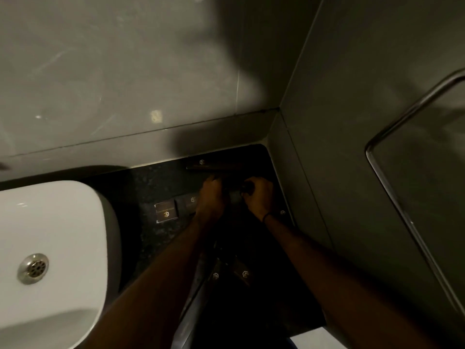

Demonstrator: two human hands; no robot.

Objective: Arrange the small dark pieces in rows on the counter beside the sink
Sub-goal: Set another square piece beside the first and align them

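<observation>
Small dark boxes with gold logos lie on the black counter (156, 182) to the right of the white sink (50, 238). One square box (166, 212) sits nearest the sink, a second box (187, 201) right of it. A long dark box (216, 164) lies by the back wall. Two more logo boxes (230, 274) lie nearer me between my forearms. My left hand (211, 197) rests knuckles-up on the row. My right hand (259, 195) is curled around a small dark piece (245, 187). It is too dim to see what the left fingers touch.
Grey tiled walls close the counter at the back and right, forming a corner (278, 109). A metal rail (392, 137) runs along the right wall. The sink drain (33, 268) lies at the lower left. The counter's front edge (191, 301) runs under my left forearm.
</observation>
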